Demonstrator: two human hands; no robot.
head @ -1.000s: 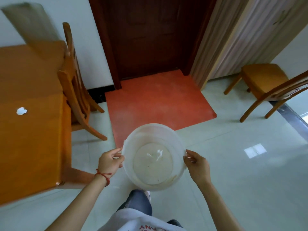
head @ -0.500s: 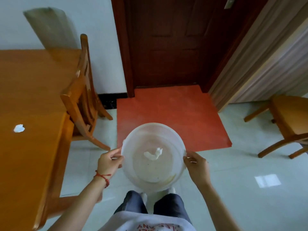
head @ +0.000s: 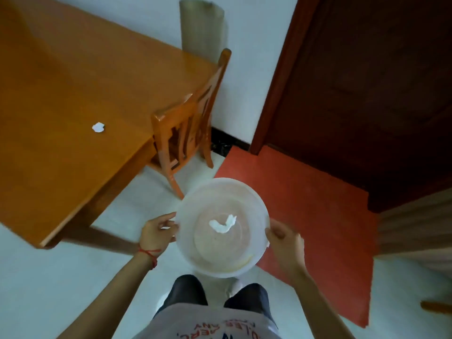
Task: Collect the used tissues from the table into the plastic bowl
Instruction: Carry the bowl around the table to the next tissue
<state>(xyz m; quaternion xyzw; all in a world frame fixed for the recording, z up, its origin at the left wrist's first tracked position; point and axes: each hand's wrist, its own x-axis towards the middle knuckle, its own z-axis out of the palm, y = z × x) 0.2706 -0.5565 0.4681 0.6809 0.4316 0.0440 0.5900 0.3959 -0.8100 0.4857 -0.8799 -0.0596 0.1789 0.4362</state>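
I hold a translucent white plastic bowl [head: 254, 199] in front of me above the floor, to the right of the table's near corner. My left hand [head: 156, 231] grips its left rim and my right hand [head: 283, 238] grips its right rim. One crumpled white tissue [head: 223, 224] lies inside on the bowl's bottom. Another small crumpled tissue [head: 98, 127] sits on the orange wooden table [head: 61, 94] at the upper left, well away from both hands.
A wooden chair [head: 186, 126] stands tucked at the table's right side, between the table and the bowl. A dark brown door [head: 367, 81] and a red mat [head: 305, 204] fill the right. Pale tiled floor [head: 61, 285] lies below the table corner.
The view has swung left and tilted, so the table and its tissue now sit closer to the centre. The bowl stays held in both hands with the tissue inside.
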